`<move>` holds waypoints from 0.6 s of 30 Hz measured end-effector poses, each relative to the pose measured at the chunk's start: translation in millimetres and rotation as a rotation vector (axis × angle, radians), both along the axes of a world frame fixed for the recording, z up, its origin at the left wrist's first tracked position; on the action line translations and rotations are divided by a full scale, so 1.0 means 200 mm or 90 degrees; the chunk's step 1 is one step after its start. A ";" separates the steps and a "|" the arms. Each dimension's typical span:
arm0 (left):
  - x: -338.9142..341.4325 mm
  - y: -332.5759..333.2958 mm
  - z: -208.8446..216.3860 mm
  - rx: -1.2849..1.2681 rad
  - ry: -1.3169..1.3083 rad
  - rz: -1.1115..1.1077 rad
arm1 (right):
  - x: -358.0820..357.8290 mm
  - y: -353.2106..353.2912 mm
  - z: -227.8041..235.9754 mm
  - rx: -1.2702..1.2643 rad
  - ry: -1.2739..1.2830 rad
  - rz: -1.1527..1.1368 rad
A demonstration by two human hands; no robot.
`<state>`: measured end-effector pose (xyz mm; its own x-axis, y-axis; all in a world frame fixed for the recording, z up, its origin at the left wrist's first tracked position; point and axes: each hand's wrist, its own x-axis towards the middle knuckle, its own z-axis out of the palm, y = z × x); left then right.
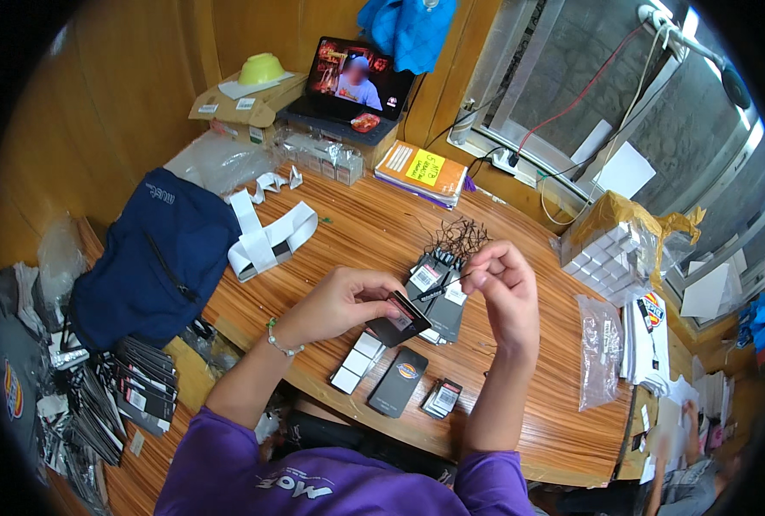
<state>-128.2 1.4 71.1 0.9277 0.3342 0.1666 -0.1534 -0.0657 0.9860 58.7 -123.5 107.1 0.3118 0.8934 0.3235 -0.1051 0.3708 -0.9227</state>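
My left hand [357, 297] is closed on black hang tags [402, 320] with a white barcode label, tilted above the table. Between the thumb and fingertips of my right hand [505, 288] is a black string [451, 284], which runs down toward the tags. Under and beyond both hands lie stacked black tags with labels [445, 322], their tangled black strings [458, 236] fanning out at the far end. Nearer me are white label stacks [357, 363], a black tag with a coloured logo [398, 383] and a small pile of barcode labels [443, 398].
A navy bag [154, 249] and a roll of white tape [266, 236] lie to the left. Farther back stand a laptop [357, 77], notebooks [421, 172] and a carton [271, 99]. Wrapped white boxes [610, 254] and a plastic bag [599, 353] lie right. Another person [692, 482] sits lower right.
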 end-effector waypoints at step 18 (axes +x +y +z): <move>0.09 0.01 -0.12 -0.084 -0.031 0.125 | 0.09 0.00 -0.05 0.142 -0.004 -0.165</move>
